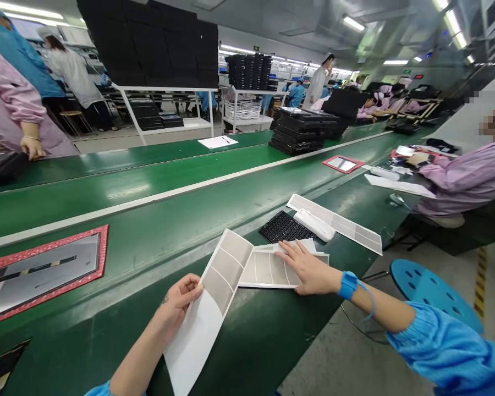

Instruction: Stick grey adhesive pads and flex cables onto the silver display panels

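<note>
My left hand [183,302] is closed on a long sheet of grey labels [226,269], thumb on top. Part of that sheet is bare white backing, and its far end bends up beside a stack of similar label sheets [268,268]. Across the stack my right hand [305,267] lies flat with its fingers spread, a blue band on the wrist. A small white paper [309,246] pokes out by its fingertips. Just behind are a black gridded tray [286,226] and a white oblong device [314,224].
Another label strip [355,234] lies at the bench's right edge. On the left is a flat panel [66,264] in pink bubble wrap. Black trays [299,132] are stacked across the bench. A blue stool [435,297] stands right; a co-worker in pink [470,176] sits beyond.
</note>
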The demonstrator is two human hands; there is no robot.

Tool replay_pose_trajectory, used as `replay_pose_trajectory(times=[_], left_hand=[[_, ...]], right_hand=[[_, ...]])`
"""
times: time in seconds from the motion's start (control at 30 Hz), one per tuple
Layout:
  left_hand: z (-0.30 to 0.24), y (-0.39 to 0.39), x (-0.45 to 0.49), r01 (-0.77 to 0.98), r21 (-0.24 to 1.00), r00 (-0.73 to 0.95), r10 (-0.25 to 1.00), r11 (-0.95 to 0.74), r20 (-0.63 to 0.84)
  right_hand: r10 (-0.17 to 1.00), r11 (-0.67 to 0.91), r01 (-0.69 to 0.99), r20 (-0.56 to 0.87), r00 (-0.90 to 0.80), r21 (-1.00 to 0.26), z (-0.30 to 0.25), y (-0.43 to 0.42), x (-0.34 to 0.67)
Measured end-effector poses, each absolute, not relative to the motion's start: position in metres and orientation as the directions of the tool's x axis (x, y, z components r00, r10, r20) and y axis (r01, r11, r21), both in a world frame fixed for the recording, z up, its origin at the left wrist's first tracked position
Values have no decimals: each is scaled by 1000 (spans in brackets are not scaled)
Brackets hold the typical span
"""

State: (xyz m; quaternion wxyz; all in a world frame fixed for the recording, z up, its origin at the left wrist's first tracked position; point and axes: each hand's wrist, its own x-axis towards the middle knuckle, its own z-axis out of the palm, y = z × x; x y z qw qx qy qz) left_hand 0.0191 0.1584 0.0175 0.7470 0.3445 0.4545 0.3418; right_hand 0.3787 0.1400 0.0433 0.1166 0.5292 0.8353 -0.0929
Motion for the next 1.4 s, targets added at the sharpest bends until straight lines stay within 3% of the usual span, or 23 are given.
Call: replay_pose_trajectory(times=[0.23, 0.53, 1.1, 1.17, 1.27, 1.4], left_hand=[[14, 158, 16, -205, 825, 359, 825, 526, -437], [11, 159, 16, -208, 829, 366, 828, 518, -425], [18, 159, 18, -183, 844, 366, 831, 505, -418], [20, 156, 17, -158, 866, 359, 845, 474, -397], [29, 148, 11, -76, 911, 358, 863, 406, -356], [45, 132, -3, 168, 950, 398, 864, 263, -309]], right_hand=[[834, 439, 898, -354, -424, -43, 41, 155, 374], [828, 470, 882, -366, -426, 39, 51, 163, 366], [882, 394, 919, -272, -384, -18, 42, 151, 391], [890, 410, 910, -191, -414, -61, 41, 147, 393], [909, 415, 877, 74, -410, -243, 48, 138, 384], [918, 321, 778, 379, -115, -541, 64, 121, 339]])
